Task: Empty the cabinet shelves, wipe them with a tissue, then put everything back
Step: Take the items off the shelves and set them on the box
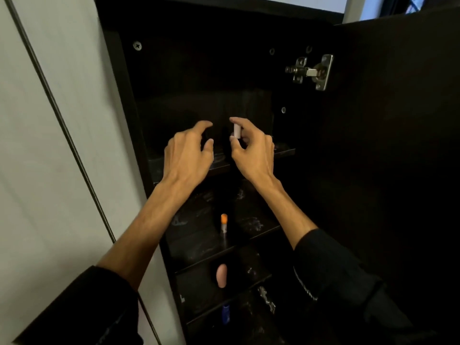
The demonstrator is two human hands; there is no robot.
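Two hands up at the upper shelf [283,152] of the dark cabinet [249,70]. Right hand [251,150] grip pinches a small white cylinder tube [237,131] btwn thumb & index; left hand [189,153] curled, holding nothing. Lower shelves carry an orange-capped tube [224,222], pink oval item [221,275], blue-capped item [225,317]. Prob emptying step, though restocking can't be ruled out; next: draw tube out w/o knocking the shelf edge
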